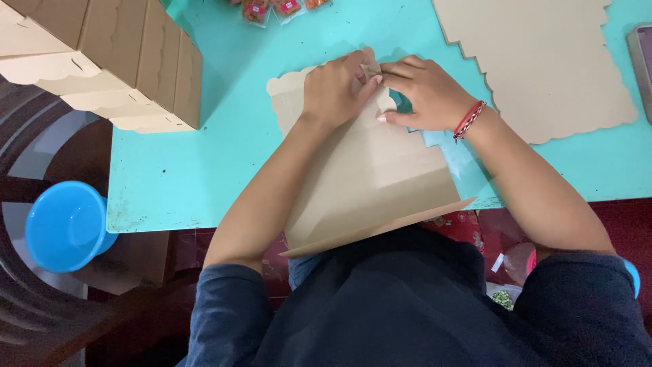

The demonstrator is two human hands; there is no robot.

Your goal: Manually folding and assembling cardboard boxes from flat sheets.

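Together left hand (334,87), right hand (424,92) pinch small flap (371,70) on cardboard sheet (370,178).

turquoise bench (204,170) | flat brown cardboard sheet (380,177) at near edge | scalloped cardboard sheet (543,61) far right | folded cardboard box (115,61) far left | small orange packets (275,8) at far edge

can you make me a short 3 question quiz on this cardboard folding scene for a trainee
1. True or false: both hands pinch a small tab at the far edge of the flat cardboard blank.
2. Which wrist wears the red string bracelet?
A. left
B. right
C. neither
3. Fill in: the folded-up cardboard box stands on the ____ tabletop.

Key:
1. true
2. B
3. turquoise
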